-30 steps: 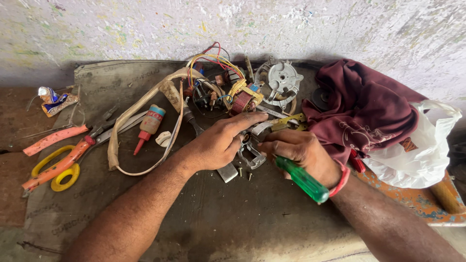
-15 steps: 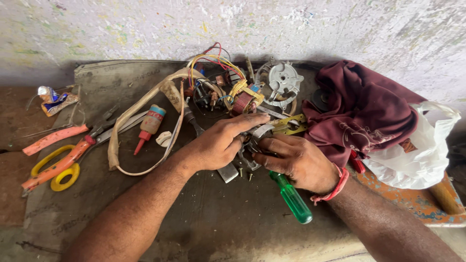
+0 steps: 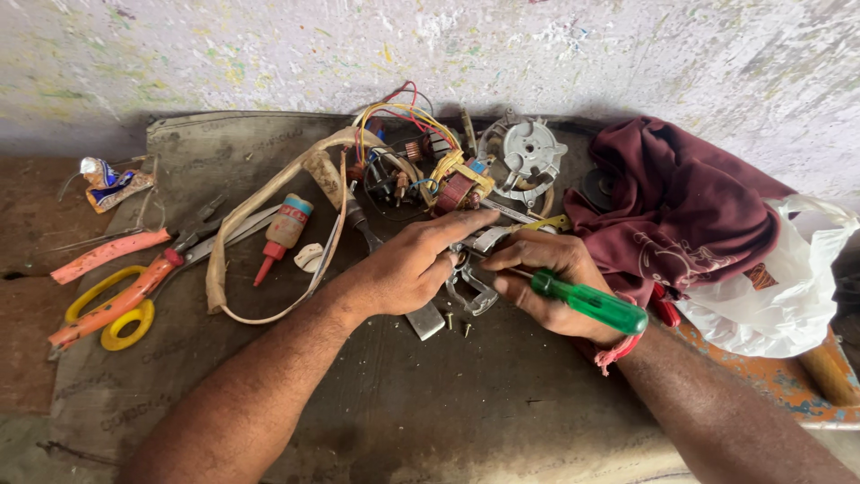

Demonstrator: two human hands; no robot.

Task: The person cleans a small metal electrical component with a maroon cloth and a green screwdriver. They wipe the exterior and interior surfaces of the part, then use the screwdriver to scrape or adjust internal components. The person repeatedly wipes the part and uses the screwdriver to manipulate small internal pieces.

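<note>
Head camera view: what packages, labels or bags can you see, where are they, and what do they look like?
Small bottle: left of the left hand, lying down, red nozzle, banded label.
Crumpled tube: far left, squeezed, blue and white.
Plastic bag: beyond the right hand, white, crinkled.
No screens or signs.

I get soft, even daylight here, bright on the pale wall (image 3: 537, 45) and dimmer over the dark desk (image 3: 466, 403). Shadows stay faint, gathering under my hands and along the wall's foot. The white bag (image 3: 788, 287) is nearly blown out. Edges bow outward with wide-angle stretch; the centre looks sharp.
</note>
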